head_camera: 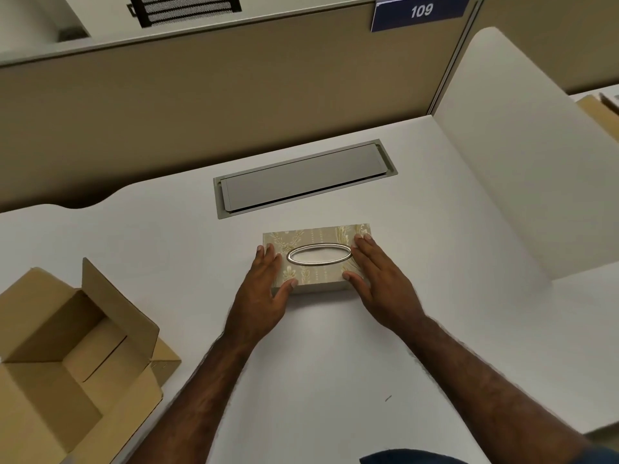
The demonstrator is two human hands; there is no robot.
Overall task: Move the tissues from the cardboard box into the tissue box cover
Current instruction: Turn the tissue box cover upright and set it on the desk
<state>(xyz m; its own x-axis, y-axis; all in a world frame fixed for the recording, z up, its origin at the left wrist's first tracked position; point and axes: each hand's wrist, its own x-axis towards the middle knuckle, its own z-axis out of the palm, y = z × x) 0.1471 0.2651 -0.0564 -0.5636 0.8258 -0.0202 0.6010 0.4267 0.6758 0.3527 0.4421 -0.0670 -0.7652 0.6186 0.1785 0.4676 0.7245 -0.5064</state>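
Even, softish overhead light, faint shadows under hands (318, 289), wide-angle bending at edges, slight blur overall

There is a single view, from a wide-angle camera worn on the person's head, looking forward and steeply down onto the white desk (335, 363). The grey cable hatch (304, 179) set into the desk sits just above the middle of the picture; the tan partition (201, 105) behind the hatch fills the upper part. Both forearms enter from the bottom edge, so the camera is close above the near side of the desk. Straight edges bow toward the borders.
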